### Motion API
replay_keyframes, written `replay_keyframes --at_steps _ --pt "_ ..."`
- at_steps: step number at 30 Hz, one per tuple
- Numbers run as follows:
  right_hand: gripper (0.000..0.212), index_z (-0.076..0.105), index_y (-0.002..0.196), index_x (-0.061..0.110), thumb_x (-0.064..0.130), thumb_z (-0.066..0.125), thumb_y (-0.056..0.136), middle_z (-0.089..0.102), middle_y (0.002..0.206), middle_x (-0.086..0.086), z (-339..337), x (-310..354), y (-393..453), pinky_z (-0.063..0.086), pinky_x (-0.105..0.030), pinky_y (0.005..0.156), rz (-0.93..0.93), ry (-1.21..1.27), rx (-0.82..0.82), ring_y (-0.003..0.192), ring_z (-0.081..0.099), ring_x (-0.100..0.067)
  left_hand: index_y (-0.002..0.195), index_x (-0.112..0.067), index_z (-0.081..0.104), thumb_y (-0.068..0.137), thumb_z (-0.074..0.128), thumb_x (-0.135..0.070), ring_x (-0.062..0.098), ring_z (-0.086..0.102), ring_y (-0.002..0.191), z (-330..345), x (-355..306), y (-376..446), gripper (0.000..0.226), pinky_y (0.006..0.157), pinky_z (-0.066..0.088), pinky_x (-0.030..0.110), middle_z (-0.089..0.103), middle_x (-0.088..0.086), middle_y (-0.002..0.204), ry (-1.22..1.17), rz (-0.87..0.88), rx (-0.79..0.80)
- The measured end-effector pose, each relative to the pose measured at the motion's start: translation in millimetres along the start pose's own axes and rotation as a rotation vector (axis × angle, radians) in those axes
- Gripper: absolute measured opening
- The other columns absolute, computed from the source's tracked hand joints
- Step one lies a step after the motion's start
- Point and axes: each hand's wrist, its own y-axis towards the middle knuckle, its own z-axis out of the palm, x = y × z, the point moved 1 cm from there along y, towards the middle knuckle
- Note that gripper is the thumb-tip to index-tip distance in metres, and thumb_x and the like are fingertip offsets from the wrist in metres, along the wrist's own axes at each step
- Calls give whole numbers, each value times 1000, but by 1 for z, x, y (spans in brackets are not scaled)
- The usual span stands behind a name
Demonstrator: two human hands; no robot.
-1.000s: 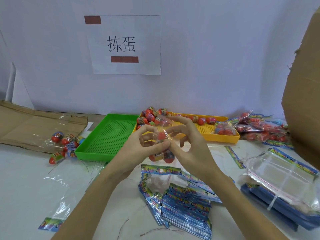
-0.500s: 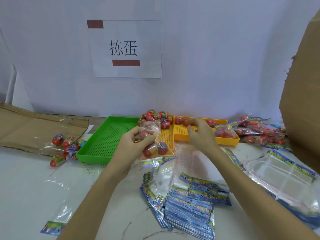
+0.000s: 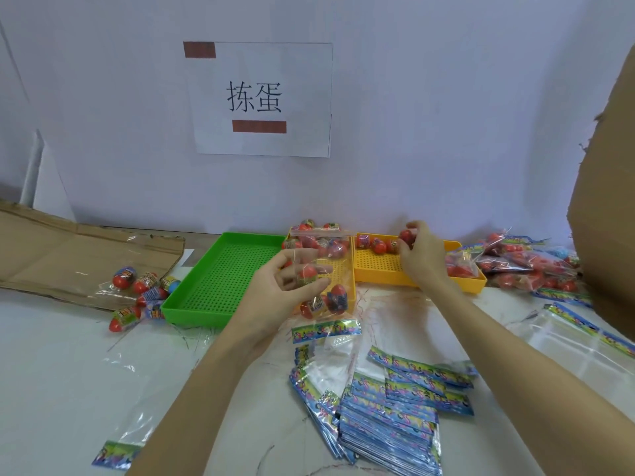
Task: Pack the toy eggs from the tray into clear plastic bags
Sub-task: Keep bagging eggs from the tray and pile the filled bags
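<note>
Loose toy eggs (image 3: pixel 137 286) sit on the tabletop (image 3: pixel 51 355) left of the green tray (image 3: pixel 220 280). Wall sign (image 3: pixel 261 97) reads 拣蛋. The left hand (image 3: pixel 275 297) pinches a clear bag (image 3: pixel 323 280) with eggs inside, print too blurry to read. Over the yellow tray (image 3: pixel 378 266), the right hand (image 3: pixel 419 255) grips a red egg (image 3: pixel 407 237). Filled bags (image 3: pixel 525 262) pile up far right.

A clear plastic bag (image 3: pixel 321 286) hung upright, mouth open, with red toy eggs (image 3: pixel 321 304) at its bottom; more eggs (image 3: pixel 376 244) lay in the yellow tray (image 3: pixel 385 269) behind.
</note>
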Motion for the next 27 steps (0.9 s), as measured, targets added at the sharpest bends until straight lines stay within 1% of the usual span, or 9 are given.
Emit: replay_keyframes --at_steps 2,6,8,12,15,18,21,24,27 --pt "28 59 126 1 12 64 101 71 114 -13 -7 13 -13 54 -41 92 -25 153 -62 107 67 -32 132 -14 65 87 81 -3 27 72 117 2 0 -1 49 100 58 40 78 8 118 42 16 11" --pt "22 63 120 14 20 69 99 71 105 5 -28 43 -48 56 -22 76 -135 464 -87 92 68 -4 133 -14 63 87 82 -4 19 74 115 6 2 -3 51 98 60 34 80 1 115 101 32 18" --pt "22 65 118 21 23 73 97 70 103 6 -40 54 -71 54 -17 70 -209 586 -113 89 68 -6 131 -15 64 86 83 -6 15 73 114 9 3 -3 49 99 59 32 80 -1 115 165 65 13" --pt "26 66 121 24 22 74 97 69 98 2 -51 64 -112 57 -32 71 -354 728 -69 86 66 -21 125 -17 65 86 85 -9 7 73 108 16 6 -3 44 94 57 22 80 -7 110 317 162 15" --pt "33 65 126 24 17 74 95 67 104 8 -52 68 -126 57 -31 65 -474 639 25 85 67 -20 126 -17 63 86 85 -8 11 73 108 19 9 -4 46 94 56 25 79 -3 110 440 240 41" --pt "34 65 126 21 11 74 95 67 107 9 -54 66 -129 48 -16 59 -525 474 32 79 68 -12 129 -21 62 85 86 -12 10 72 110 22 9 -5 51 99 54 24 78 -11 111 511 288 79" --pt "31 68 124 22 15 74 95 68 107 8 -59 63 -129 38 -7 62 -554 300 40 72 62 -9 130 -24 61 86 85 -13 7 71 111 23 9 -6 52 100 54 23 77 -15 110 546 314 101" --pt "32 68 127 27 21 73 96 66 106 10 -63 62 -128 34 -9 69 -595 157 92 82 53 -7 131 -22 63 86 86 -15 7 72 106 23 8 -7 51 96 53 19 76 -16 106 549 332 81" --pt "29 68 126 32 24 70 98 65 108 14 -65 62 -127 38 -10 69 -561 166 224 82 56 -6 129 -22 65 85 87 -15 9 72 104 22 7 -7 50 94 54 21 75 -14 105 556 334 51"
